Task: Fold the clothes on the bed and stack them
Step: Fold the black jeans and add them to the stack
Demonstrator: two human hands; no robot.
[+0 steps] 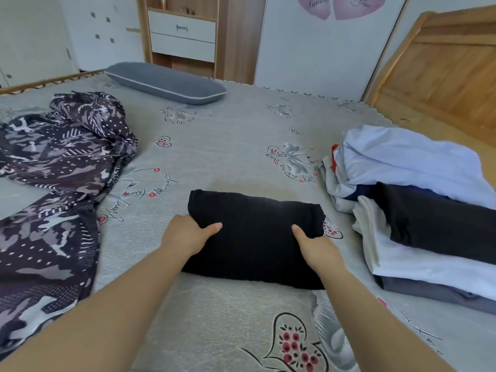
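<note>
Our two hands hold the folded black top on the bed.
Our left hand (188,234) and right hand (316,244) grip the sides of the black top (255,237), thumbs on top, fingers tucked under. We should lift it flat so it stays folded. The stack (429,226) sits just to the right. The bed (236,146) is bare beyond it, and the patterned cloth (59,167) lies far left.

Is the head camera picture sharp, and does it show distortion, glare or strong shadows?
Head view: wide-angle bending curves the bed edge and wardrobe; light is soft and even, without glare or hard shadows; the black folded garment shows little detail; both hands look slightly soft.
</note>
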